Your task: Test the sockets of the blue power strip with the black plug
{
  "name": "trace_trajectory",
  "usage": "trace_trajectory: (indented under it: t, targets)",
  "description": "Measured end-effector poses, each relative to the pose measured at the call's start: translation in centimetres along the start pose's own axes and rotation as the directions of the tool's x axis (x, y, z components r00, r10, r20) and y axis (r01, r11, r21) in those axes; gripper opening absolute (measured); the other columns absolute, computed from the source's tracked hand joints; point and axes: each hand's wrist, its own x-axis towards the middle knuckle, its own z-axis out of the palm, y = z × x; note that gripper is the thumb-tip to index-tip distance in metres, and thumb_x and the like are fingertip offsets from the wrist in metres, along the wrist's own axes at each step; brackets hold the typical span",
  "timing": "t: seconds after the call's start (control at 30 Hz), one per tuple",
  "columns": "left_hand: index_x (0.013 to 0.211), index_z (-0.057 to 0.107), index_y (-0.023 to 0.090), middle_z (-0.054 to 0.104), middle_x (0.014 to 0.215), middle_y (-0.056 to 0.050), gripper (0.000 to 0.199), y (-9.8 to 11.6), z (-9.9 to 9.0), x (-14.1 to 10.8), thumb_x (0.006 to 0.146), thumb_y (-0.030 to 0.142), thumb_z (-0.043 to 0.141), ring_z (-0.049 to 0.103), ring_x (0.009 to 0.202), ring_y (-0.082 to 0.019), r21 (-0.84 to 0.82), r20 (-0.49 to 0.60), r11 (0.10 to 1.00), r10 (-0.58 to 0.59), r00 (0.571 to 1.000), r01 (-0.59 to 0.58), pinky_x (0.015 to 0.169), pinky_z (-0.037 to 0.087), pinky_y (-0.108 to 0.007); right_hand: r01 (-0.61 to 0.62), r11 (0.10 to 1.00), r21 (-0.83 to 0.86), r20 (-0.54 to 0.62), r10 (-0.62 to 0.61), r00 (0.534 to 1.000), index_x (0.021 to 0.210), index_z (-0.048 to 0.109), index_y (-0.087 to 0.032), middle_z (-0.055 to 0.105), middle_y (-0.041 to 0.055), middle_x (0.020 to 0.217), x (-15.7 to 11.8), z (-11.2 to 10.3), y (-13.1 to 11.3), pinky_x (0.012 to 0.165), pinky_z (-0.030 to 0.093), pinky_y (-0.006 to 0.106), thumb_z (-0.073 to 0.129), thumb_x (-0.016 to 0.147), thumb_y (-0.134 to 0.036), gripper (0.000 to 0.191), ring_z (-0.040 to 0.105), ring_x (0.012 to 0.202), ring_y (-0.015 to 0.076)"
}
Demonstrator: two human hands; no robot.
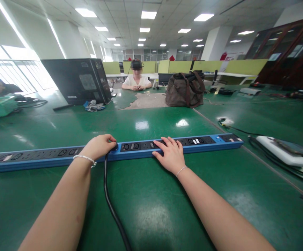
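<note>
Bag [184, 90] at one o'clock, black case [80, 82] at eleven, long blue power strip [138, 154], our left hand [97, 146] pinching plug [116, 147], right hand [172, 156] splayed

Between your left hand [101, 144] and right hand [171, 155], a stretch of the blue power strip [141, 153] is lying open to reach. Beyond it, you are facing open green tabletop [156, 120], until the black computer case [76, 82], gloves [94, 106] and brown bag [177, 90] are blocking passage. Nearer you, the black cable [110, 202] is splitting the room between your forearms [62, 195]. At right, a white device [275, 150] and what are probably its cords [264, 151] are crowding the way.
</note>
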Motion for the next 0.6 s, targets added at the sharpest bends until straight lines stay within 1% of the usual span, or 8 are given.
trace_trajectory:
  t: [0.17,0.37,0.6]
  targets:
    - [0.083,0.065,0.024,0.068,0.084,-0.002,0.029,0.5,0.3,-0.2,0.068,0.042,0.047,0.061,0.078,-0.019,0.027,-0.016,0.999,-0.018,1.000,0.019,0.066,0.044,-0.025,-0.001,1.000,0.012,-0.003,0.001,1.000,0.122,0.051,-0.040,0.046,0.0010,0.133,0.0,0.0,0.0,0.100,0.017,0.047,0.044,0.081,-0.055,0.044,0.031,0.124,0.0252]
    - [0.082,0.062,0.024,0.068,0.085,-0.004,0.026,1.1,1.1,0.0,0.069,0.037,0.044,0.062,0.079,-0.021,0.080,-0.044,0.996,-0.039,0.998,0.043,0.067,0.044,-0.027,-0.001,1.000,0.014,-0.006,0.001,1.000,0.121,0.051,-0.040,0.046,0.0011,0.133,0.0,0.0,0.0,0.100,0.017,0.047,0.045,0.081,-0.055,0.043,0.031,0.124,0.0250]
    - [0.084,0.059,0.023,0.068,0.086,-0.005,0.026,0.9,1.5,-0.3,0.071,0.038,0.043,0.061,0.079,-0.022,0.034,-0.042,0.999,-0.014,0.999,0.015,0.069,0.044,-0.029,0.004,1.000,0.022,-0.023,-0.003,1.000,0.120,0.053,-0.039,0.046,0.0018,0.132,0.0,0.2,0.0,0.100,0.017,0.048,0.046,0.081,-0.054,0.043,0.031,0.124,0.0257]
